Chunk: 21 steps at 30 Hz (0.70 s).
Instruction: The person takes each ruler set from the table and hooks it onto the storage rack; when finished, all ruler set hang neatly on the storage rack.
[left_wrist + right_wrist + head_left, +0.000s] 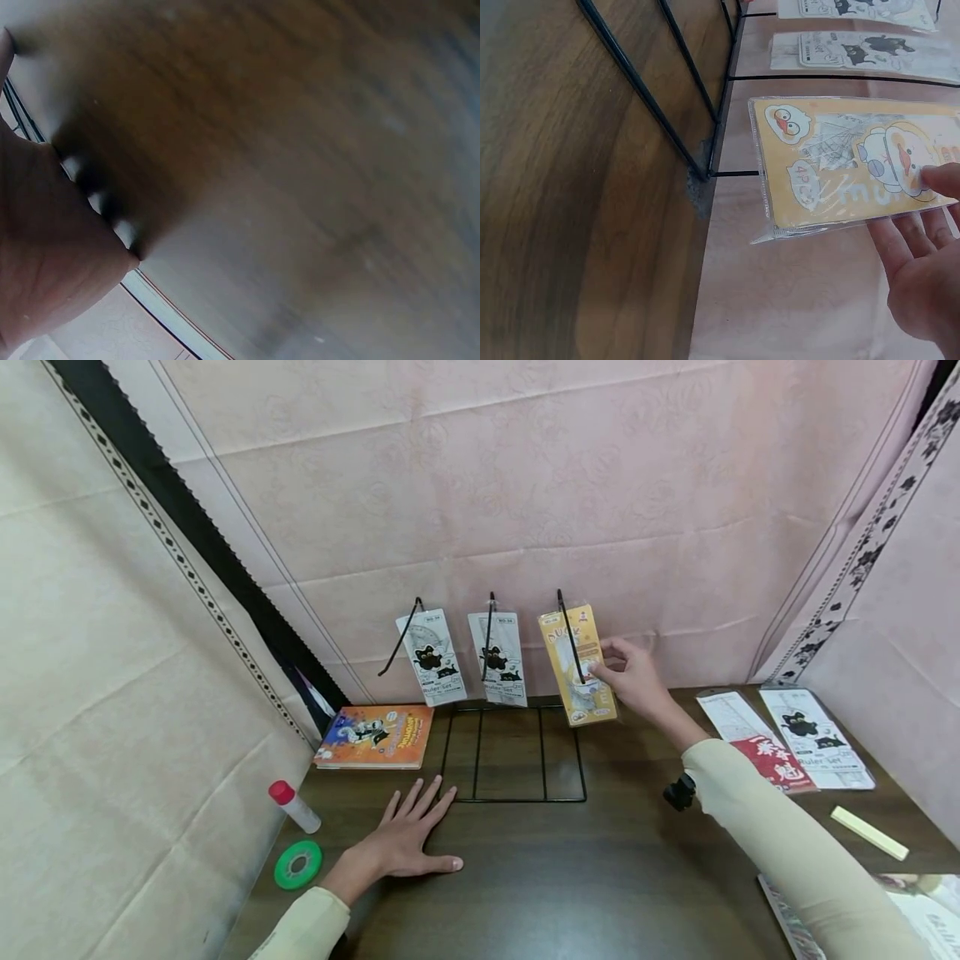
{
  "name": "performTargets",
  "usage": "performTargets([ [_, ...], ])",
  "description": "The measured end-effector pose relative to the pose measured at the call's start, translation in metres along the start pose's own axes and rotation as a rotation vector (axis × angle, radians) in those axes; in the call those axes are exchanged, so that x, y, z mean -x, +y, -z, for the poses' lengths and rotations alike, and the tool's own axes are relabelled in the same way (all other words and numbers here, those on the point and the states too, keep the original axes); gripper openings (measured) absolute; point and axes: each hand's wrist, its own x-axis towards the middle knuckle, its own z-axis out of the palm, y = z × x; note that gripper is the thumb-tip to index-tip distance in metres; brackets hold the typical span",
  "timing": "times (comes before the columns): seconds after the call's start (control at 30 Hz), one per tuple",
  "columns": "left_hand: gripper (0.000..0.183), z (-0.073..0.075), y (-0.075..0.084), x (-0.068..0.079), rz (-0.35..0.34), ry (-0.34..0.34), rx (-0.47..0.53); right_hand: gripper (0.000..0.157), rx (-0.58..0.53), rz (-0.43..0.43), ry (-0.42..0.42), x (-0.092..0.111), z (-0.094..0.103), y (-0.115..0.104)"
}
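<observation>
My right hand (636,681) pinches the right edge of a yellow ruler-set packet (592,708) in clear plastic. In the right wrist view the thumb (939,180) lies on the packet's printed face, with the fingers behind it. This packet hangs at the right prong of a black wire rack (542,756). Two white ruler-set packets with black cat prints, one on the left (442,681) and one in the middle (510,687), hang at the other prongs. Fingers spread, my left hand (405,839) rests on the table beside the rack's front left corner.
An orange book (408,735) lies left of the rack. Nearer on that side are a red-capped glue stick (300,812) and a green tape roll (281,870). Two more packets, red-and-white (772,758) and white (832,756), lie at right, near a pale yellow strip (870,833).
</observation>
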Motion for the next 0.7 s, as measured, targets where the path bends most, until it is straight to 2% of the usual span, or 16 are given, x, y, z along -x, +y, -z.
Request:
performTargets([
  [0.23,0.107,0.001,-0.001,0.000,0.002,-0.009,-0.010,0.025,-0.025,0.010,0.003,0.003,-0.010,-0.023],
  [0.47,0.107,-0.001,-0.001,0.000,-0.002,0.003,-0.009,0.019,0.006,0.048,0.043,-0.020,-0.022,0.015],
  [0.7,0.108,0.000,0.000,0.000,-0.001,0.009,-0.010,0.015,0.030,0.059,0.010,-0.021,-0.024,0.016],
])
